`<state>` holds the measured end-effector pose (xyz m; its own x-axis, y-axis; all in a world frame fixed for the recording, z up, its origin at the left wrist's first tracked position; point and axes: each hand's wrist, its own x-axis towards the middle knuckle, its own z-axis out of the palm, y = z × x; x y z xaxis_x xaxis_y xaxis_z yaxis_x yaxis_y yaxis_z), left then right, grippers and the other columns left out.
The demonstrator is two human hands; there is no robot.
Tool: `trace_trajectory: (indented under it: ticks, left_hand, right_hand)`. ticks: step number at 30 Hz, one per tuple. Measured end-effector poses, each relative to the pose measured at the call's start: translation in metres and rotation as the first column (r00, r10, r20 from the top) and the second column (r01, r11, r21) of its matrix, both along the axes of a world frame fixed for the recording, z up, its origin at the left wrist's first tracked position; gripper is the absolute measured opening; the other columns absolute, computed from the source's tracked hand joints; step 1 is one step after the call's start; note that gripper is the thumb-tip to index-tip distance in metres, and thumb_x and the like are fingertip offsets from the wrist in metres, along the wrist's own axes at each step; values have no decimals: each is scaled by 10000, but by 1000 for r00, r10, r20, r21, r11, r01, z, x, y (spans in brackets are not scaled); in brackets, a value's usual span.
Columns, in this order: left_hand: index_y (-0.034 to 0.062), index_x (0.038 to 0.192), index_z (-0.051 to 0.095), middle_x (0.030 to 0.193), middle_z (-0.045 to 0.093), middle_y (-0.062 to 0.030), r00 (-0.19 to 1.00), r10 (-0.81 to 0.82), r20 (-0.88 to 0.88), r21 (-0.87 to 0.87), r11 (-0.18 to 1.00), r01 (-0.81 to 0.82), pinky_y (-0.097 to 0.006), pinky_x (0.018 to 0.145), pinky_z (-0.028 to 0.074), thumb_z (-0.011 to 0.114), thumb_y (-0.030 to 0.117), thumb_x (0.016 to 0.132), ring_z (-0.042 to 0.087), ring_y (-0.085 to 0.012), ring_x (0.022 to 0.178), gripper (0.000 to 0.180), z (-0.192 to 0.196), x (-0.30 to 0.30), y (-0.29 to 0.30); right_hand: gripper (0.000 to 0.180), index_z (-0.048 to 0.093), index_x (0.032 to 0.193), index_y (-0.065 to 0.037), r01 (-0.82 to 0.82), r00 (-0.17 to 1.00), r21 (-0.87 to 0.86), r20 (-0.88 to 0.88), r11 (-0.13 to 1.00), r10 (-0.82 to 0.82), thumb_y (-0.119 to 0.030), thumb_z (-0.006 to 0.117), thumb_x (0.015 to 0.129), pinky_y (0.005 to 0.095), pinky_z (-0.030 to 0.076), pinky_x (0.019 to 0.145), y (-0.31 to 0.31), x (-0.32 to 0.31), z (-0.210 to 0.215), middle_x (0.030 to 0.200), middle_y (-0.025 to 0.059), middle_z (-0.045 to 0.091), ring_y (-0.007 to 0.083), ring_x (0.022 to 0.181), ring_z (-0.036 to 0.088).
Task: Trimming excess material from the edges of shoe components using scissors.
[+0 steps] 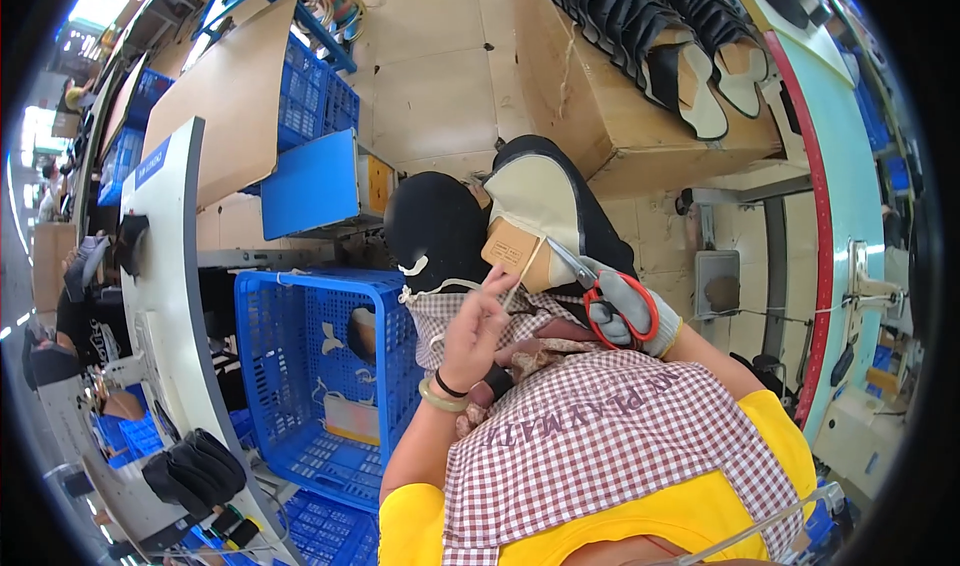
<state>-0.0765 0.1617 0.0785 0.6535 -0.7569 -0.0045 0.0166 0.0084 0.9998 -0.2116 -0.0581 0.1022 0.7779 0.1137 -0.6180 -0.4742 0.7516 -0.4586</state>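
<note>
So this is thread trimming on a shoe upper, held over the lap: the left hand [478, 318] has its grip pinched together on a thin pale thread [524, 272] that runs up to the tan tongue patch [512, 250] of the black-and-cream shoe upper [530, 206], and the right hand [632, 314], in a grey work glove, has its grip closed around the red handles of a pair of scissors [598, 284], blades pointing up-left at the base of that thread. The upper itself sits on the checked apron [590, 436], between the two hands, propped toward the camera. Looks to me like the cut is about to happen but hasn't yet. If you want it clean, my take: keep the thread taut and pulled straight away from the patch so it stands off the material, slide the blade tips right down to where it comes out of the stitching, and snip with just the tips rather than the full blade, otherwise you risk nicking the tan patch or the seam. I can't tell from here whether the blades are actually open around the thread or just beside it. There's a blue crate [320, 366] just to the left of the knees and a cardboard box [600, 116] of more uppers ahead.
</note>
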Motion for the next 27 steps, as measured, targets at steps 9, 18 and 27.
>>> trace_trajectory:
  ticks: [9,18,27]
  left_hand:
    - [25,881,554,855,574,-174,824,40,566,363,885,-293,-436,663,475,609,120,842,591,-366,779,117,-19,20,-75]
    - [-27,761,582,833,548,-151,963,101,251,329,926,-183,-376,722,459,651,64,776,559,-306,794,115,-29,20,-76]
    - [-7,775,591,804,509,-97,976,182,120,267,941,-209,-283,660,447,645,93,815,529,-173,726,120,-46,8,-79]
  right_hand:
    - [584,280,1453,-160,-75,995,-133,-76,988,65,-417,467,963,160,334,425,6,6,24,720,-21,506,32,490,385]
    - [612,272,1458,-142,-182,982,-236,-84,954,167,-419,483,955,155,338,425,-10,16,28,731,-18,516,27,494,399]
    - [655,269,1462,-155,-292,956,-194,-76,936,283,-465,501,934,155,324,417,-34,19,19,732,-8,523,21,484,387]
